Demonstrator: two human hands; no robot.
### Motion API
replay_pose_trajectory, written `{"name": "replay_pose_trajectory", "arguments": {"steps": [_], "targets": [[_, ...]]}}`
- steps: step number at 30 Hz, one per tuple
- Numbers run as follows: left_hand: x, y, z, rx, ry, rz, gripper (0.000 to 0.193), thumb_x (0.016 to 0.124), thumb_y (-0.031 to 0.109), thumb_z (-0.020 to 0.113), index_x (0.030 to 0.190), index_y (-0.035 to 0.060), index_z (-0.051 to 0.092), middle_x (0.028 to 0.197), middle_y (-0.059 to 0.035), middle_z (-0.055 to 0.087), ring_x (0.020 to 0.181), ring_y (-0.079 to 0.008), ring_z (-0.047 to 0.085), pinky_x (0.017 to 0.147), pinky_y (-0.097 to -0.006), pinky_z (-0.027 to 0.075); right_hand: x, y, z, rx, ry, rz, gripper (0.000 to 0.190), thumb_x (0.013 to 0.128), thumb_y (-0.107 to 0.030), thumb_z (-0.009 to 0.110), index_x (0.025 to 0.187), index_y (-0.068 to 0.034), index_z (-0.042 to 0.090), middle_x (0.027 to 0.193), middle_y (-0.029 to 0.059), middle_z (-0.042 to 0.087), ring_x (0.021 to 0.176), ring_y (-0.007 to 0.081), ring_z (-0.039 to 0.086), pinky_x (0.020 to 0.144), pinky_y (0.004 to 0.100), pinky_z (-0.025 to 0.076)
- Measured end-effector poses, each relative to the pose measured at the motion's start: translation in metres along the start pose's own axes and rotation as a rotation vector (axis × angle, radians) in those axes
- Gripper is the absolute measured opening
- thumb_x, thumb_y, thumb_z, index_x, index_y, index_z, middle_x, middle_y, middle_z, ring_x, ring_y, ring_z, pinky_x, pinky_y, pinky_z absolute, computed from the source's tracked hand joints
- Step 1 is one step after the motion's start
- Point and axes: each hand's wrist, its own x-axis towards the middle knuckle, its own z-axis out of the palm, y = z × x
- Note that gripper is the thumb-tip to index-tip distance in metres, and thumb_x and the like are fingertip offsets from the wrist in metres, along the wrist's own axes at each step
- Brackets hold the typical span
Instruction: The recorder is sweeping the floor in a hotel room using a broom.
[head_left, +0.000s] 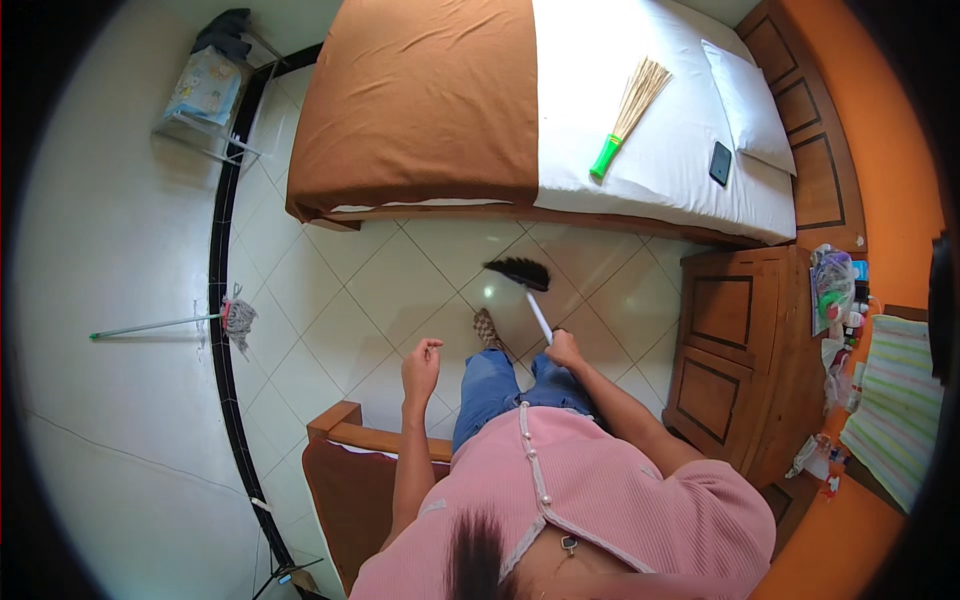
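Note:
My right hand (564, 349) grips the white handle of a broom (538, 315). The broom's black bristle head (521, 273) is over the tiled floor, close to the side of the bed. My left hand (421, 367) is raised to the left of my knees, fingers bent, holding nothing that I can see. On the white sheet of the bed (562, 135) lie a stick broom with a green handle (606, 156) and a black smartphone (720, 163), which is near a white pillow (750, 109).
A string mop (238, 322) leans on the left wall. At upper left stands a metal rack (206, 124) holding cloths. A wooden cabinet (720, 322) is on the right, with bottles and bags beside it. A second bed or seat with a wooden frame (334, 420) is at lower left.

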Motion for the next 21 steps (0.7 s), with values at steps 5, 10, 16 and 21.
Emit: {"name": "replay_pose_trajectory", "arguments": {"steps": [5, 10, 16, 21], "targets": [[0.035, -0.014, -0.027, -0.010, -0.009, 0.035, 0.013, 0.075, 0.010, 0.049, 0.083, 0.0073, 0.060, 0.046, -0.0074, 0.042, 0.041, -0.0178, 0.041, 0.043, -0.0325, 0.032, 0.003, -0.007, -0.036, 0.152, 0.045, 0.031, 0.024, 0.062, -0.007, 0.054, 0.082, 0.003, 0.061, 0.067, 0.0213, 0.059, 0.060, 0.0317, 0.060, 0.057, 0.0378, 0.048], [0.059, -0.018, -0.043, 0.015, -0.035, 0.065, 0.014, 0.076, 0.010, 0.048, 0.083, 0.0078, 0.059, 0.049, -0.0088, 0.046, 0.042, -0.0197, 0.044, 0.043, -0.0332, 0.033, 0.030, 0.000, -0.083, 0.288, 0.097, 0.183, 0.022, 0.062, -0.005, 0.052, 0.081, 0.001, 0.061, 0.063, 0.0198, 0.058, 0.057, 0.0292, 0.060, 0.053, 0.0367, 0.048], [0.066, -0.006, -0.045, -0.044, -0.017, 0.154, 0.017, 0.077, 0.008, 0.047, 0.086, 0.0077, 0.061, 0.046, -0.0070, 0.041, 0.039, -0.0137, 0.038, 0.040, -0.0298, 0.029, 0.101, -0.036, -0.087, -0.070, 0.265, 0.066, 0.021, 0.064, -0.008, 0.054, 0.081, 0.004, 0.059, 0.071, 0.0226, 0.059, 0.065, 0.0302, 0.061, 0.059, 0.0394, 0.048], [0.055, -0.008, -0.046, -0.015, -0.057, 0.120, 0.021, 0.076, 0.011, 0.046, 0.088, 0.0129, 0.063, 0.050, -0.0120, 0.050, 0.042, -0.0237, 0.048, 0.043, -0.0351, 0.036, 0.102, -0.101, -0.052, -0.080, 0.082, 0.110, 0.018, 0.065, -0.006, 0.053, 0.077, 0.006, 0.057, 0.077, 0.0225, 0.059, 0.075, 0.0331, 0.060, 0.063, 0.0387, 0.049]]}}
